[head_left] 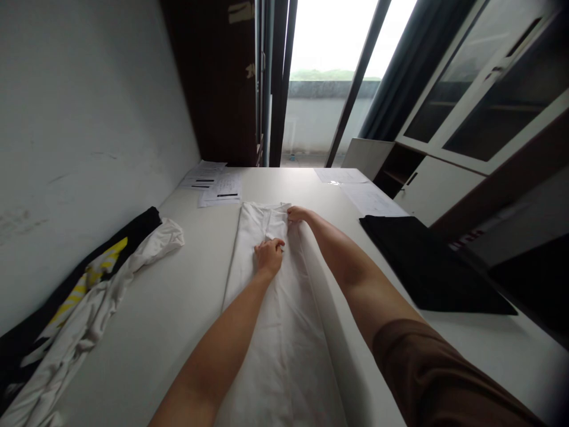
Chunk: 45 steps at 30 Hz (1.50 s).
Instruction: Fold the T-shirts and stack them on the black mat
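Note:
A long white garment [284,332] lies lengthwise on the table in front of me, folded narrow, its far end creased; its exact kind is not clear. My right hand [297,214] is closed on the garment's far right corner, with the fingertips partly hidden. Nearer to me, my left hand [269,255] rests on the middle of the cloth, fingers curled and pinching a bit of fabric. Along its right side, the cloth edge stands slightly raised beneath my right forearm.
The white table [195,284] meets a wall on the left. Crumpled white clothing [106,302] and a black-and-yellow garment [84,284] lie along that side. A folded black cloth [431,261] sits at right. Papers [220,184] and more sheets [368,196] lie at the far corners. A cabinet [444,187] stands beyond.

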### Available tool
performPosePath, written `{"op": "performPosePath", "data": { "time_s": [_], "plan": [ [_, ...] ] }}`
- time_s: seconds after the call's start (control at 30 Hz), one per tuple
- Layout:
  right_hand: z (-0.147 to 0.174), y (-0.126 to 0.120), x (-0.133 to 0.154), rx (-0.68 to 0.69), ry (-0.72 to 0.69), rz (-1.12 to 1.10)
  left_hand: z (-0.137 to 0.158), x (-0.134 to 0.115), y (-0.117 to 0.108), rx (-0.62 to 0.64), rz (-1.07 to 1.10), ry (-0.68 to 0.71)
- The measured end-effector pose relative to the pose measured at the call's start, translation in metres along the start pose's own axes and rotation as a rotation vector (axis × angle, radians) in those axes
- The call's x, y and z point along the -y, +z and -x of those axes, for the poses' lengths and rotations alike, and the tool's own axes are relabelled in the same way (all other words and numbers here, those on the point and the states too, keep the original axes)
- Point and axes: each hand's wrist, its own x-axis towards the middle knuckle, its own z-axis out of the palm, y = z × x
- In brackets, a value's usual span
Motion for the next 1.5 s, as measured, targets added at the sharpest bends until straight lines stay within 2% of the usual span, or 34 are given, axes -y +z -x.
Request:
{"op": "performPosePath", "data": {
  "time_s": [0.13, 0.33, 0.5, 0.9, 1.07, 1.17, 1.27, 1.4, 1.5],
  "plan": [
    [-0.004, 0.0, -0.003, 0.044, 0.049, 0.121, 0.001, -0.001, -0.002, -0.039, -0.027, -0.021],
    [-0.003, 0.009, -0.004, -0.067, 0.046, 0.207, 0.003, -0.003, -0.002, -0.005, -0.074, 0.001],
    [-0.007, 0.014, -0.002, -0.123, -0.002, 0.181, 0.005, -0.005, -0.003, -0.011, -0.132, -0.046],
    [-0.003, 0.005, -0.011, 0.019, 0.02, -0.174, 0.009, -0.005, -0.006, -0.019, -0.176, -0.013],
    [0.006, 0.009, 0.002, -0.133, -0.059, -0.509, 0.009, -0.004, -0.007, -0.01, -0.177, -0.023],
    [0.007, 0.012, 0.008, -0.195, -0.074, -0.591, 0.009, -0.004, -0.008, -0.014, -0.169, -0.019],
    [0.003, 0.014, 0.01, -0.194, -0.068, -0.443, 0.008, -0.003, -0.008, -0.015, -0.164, -0.014],
    [-0.002, 0.018, 0.009, -0.229, -0.041, -0.02, 0.007, -0.003, -0.008, -0.031, -0.166, -0.029],
    [-0.003, 0.021, 0.012, -0.267, -0.068, 0.067, 0.007, -0.002, -0.007, -0.046, -0.151, -0.038]
  ]
}}
